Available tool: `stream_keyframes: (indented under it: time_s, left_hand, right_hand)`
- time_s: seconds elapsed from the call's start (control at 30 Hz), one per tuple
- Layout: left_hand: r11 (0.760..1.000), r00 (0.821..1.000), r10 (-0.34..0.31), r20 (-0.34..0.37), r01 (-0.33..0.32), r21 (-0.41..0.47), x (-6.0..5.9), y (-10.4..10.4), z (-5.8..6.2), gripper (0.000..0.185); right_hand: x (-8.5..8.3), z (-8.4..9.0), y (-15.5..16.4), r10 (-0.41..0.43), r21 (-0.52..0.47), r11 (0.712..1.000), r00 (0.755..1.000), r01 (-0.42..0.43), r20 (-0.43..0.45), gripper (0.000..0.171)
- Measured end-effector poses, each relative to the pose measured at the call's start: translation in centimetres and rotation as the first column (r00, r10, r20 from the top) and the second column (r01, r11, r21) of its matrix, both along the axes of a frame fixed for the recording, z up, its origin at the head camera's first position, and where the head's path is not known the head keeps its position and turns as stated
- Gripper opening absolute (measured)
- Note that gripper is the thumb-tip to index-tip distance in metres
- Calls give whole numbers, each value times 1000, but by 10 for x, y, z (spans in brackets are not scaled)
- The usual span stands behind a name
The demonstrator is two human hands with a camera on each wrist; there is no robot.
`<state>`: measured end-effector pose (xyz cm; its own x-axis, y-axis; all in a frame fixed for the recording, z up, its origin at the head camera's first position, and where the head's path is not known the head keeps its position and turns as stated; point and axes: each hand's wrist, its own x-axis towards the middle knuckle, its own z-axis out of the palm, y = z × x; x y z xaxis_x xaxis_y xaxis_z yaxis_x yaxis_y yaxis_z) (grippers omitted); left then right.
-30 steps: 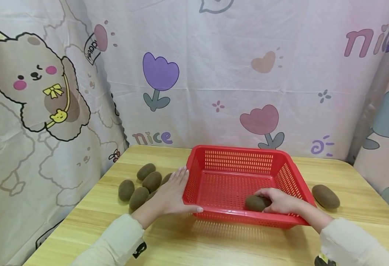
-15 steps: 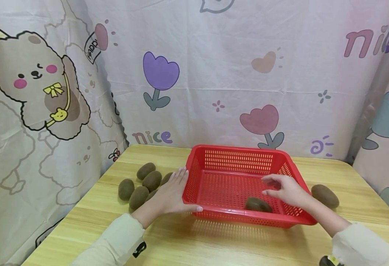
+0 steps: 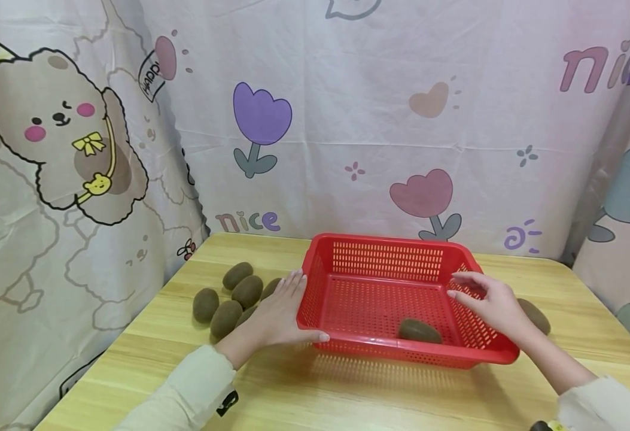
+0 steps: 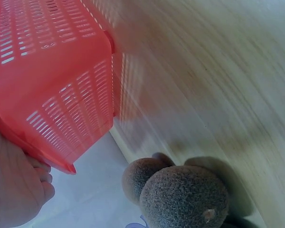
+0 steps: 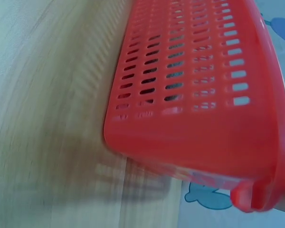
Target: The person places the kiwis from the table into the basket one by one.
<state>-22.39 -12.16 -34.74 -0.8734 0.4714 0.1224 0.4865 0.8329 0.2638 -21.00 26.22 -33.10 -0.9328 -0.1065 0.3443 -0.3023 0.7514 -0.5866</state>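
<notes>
A red plastic basket (image 3: 385, 346) with slotted walls stands on the table, and one brown kiwi (image 3: 420, 331) lies inside against its near wall. My left hand (image 3: 279, 314) rests on the basket's left rim with its fingers straight. My right hand (image 3: 495, 299) is over the basket's right side, thumb and fingers spread apart with nothing between them. In the right wrist view, dark patches of the kiwi show through the slots of the basket wall (image 5: 204, 137). Past my right wrist lies another kiwi (image 3: 533, 316), partly hidden by the hand.
Several kiwis (image 3: 226, 319) are grouped on the table left of the basket, some partly behind my left hand. The wooden table (image 3: 368, 398) reaches back to a printed curtain (image 3: 341, 108). In the left wrist view, kiwis (image 4: 183, 197) sit close to the basket.
My right hand has let go of the kiwi inside the basket, then risen and moved right toward the right rim. The left hand has stayed on the left rim.
</notes>
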Motion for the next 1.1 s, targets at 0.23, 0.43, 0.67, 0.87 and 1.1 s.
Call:
stream_keyframes:
  time_s: [0.23, 0.43, 0.67, 0.87, 1.1]
  left_hand:
    - [1000, 1000, -1, 3, 1, 1, -1, 0, -1, 114]
    - [1000, 1000, 6, 4, -6, 5, 0, 1, 0, 114]
    - [1000, 1000, 12, 7, -12, 0, 0, 1, 0, 114]
    - [1000, 1000, 12, 8, -11, -5, 0, 1, 0, 115]
    - [1000, 1000, 1, -4, -1, -10, 0, 0, 0, 115]
  right_hand:
    - [3, -1, 14, -64, -57, 996, 998, 63, -28, 47]
    - [5, -3, 27, -136, -112, 984, 991, 136, 4, 54]
    - [5, -13, 43, -215, -162, 964, 977, 209, -14, 57]
    - [5, -32, 60, -332, -252, 913, 943, 319, -10, 58]
    - [9, -52, 77, -435, -301, 849, 898, 434, 67, 63]
